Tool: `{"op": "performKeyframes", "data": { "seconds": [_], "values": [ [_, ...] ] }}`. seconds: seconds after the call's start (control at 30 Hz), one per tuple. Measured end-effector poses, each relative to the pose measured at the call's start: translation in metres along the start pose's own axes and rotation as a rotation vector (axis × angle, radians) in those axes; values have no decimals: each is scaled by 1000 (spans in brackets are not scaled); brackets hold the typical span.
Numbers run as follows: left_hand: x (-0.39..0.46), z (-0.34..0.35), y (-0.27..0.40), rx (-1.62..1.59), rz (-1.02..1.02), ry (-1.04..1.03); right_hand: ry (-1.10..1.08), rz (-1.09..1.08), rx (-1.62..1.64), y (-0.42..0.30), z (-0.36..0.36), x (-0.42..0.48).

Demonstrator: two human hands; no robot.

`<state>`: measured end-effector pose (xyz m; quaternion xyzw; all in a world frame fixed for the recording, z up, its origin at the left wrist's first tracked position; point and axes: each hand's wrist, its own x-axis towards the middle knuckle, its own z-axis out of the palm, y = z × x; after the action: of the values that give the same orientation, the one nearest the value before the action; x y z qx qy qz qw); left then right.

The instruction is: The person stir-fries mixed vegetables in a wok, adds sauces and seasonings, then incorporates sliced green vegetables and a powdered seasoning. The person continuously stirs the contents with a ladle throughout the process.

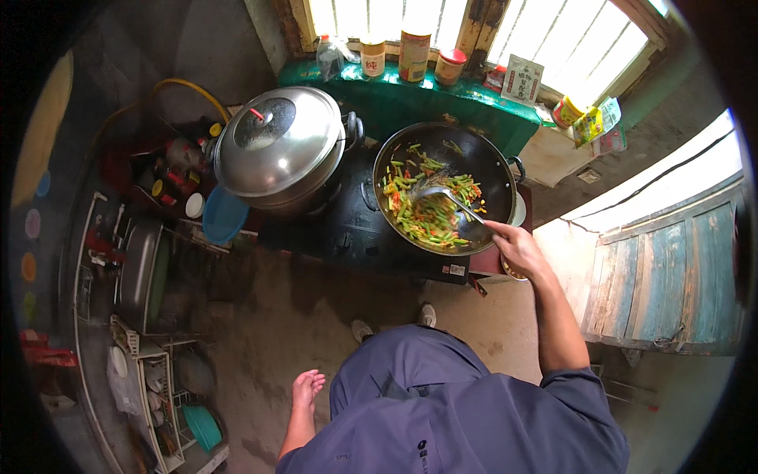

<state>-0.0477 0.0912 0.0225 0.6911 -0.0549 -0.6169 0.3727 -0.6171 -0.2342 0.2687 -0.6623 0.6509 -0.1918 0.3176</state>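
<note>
My right hand [521, 247] grips the handle of a metal ladle or spatula [471, 211], whose head is down among the food in a dark wok [494, 160]. Chopped green vegetable pieces [408, 222] mixed with orange-red bits cover much of the wok's bottom, blurred around the utensil. The wok sits on the right side of a black stove [349, 234]. My left hand [308, 388] hangs low beside my left leg, holding nothing, its fingers slightly curled and apart.
A large lidded steel pot [278, 148] stands left of the wok. Jars [372, 57] and packets line the green ledge [379, 95] under the window. A blue basin [225, 214] and bottles lie farther left, above a shelf rack [155, 409]. A bowl [513, 269] is partly hidden under my right wrist.
</note>
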Motion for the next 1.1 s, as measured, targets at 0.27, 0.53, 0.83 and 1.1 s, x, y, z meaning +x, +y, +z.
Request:
{"op": "performKeyframes", "data": {
  "seconds": [0.27, 0.53, 0.83, 1.1],
  "values": [
    [-15, 29, 2, -5, -3, 24, -36, 5, -300, -36, -47, -49],
    [3, 50, 20, 6, 84, -12, 515, -70, 228, 55, 44, 54],
    [-6, 62, 16, 28, 44, -17, -198, 81, 316, 49, 15, 74],
    [-7, 50, -2, -3, 27, 8, -118, 12, -170, -38, -97, -45]
  ]
}}
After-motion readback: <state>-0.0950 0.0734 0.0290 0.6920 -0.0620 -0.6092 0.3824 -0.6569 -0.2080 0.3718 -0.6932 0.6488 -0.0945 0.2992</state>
